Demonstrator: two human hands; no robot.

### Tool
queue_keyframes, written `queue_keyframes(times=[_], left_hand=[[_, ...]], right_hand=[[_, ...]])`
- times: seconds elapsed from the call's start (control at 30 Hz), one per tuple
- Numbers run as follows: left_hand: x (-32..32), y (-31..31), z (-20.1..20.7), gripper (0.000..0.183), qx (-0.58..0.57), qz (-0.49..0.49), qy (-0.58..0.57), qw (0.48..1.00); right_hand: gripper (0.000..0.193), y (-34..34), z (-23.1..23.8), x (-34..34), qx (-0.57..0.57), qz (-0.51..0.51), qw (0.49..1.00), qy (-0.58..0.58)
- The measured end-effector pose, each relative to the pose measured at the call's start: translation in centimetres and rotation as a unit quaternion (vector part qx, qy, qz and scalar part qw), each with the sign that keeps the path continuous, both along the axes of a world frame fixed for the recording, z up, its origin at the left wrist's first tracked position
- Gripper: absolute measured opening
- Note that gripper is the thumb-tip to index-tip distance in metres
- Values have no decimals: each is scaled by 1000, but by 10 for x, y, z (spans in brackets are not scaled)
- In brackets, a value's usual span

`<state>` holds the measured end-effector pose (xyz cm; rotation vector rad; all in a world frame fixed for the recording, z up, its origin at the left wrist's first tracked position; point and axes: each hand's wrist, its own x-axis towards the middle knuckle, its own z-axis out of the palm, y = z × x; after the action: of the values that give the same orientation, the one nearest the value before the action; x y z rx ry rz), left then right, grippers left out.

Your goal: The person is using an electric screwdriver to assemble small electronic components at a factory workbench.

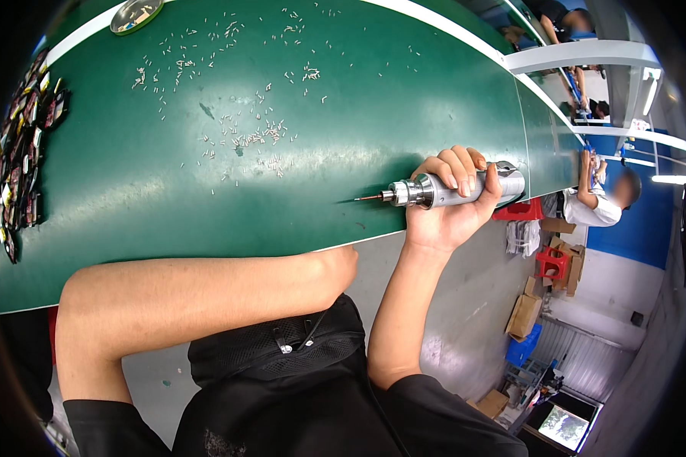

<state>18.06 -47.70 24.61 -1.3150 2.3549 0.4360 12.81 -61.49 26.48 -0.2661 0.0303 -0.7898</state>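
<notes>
My right hand (456, 194) is closed around the silver cylindrical body of a powered screwdriver (443, 190). Its metal chuck and thin reddish-tipped bit point left, just above the green tabletop (320, 198) near the front edge. My left forearm lies across in front of me along that edge. The left hand (341, 268) is bent down at the table's edge, with its fingers hidden. Many tiny silvery pieces, like screws or pins (255, 137), are strewn over the middle and far part of the table.
Small dark packets or parts (23, 160) are heaped at the table's left end. A round tin (136, 15) with small pieces in it stands at the far left. Red stools (552, 263), cardboard boxes (524, 314) and a blue crate (524, 344) are on the right. Other people work farther along.
</notes>
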Motion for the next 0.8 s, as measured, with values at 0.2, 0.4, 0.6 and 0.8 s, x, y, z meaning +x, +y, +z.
queue_keyframes(times=[0.2,0.4,0.6,0.8], left_hand=[[2,1,2,7,23,-9,-2,1000],[1,-2,-2,8,3,12,22,1000],[-7,-3,0,6,-124,16,366,922],[58,12,98,7,-293,219,593,718]], right_hand=[[13,2,1,4,4,9,1000,-4],[13,-1,1,1,0,2,1000,-1],[13,0,1,0,15,-1,1000,-1],[14,-1,-1,-1,26,15,999,-20]])
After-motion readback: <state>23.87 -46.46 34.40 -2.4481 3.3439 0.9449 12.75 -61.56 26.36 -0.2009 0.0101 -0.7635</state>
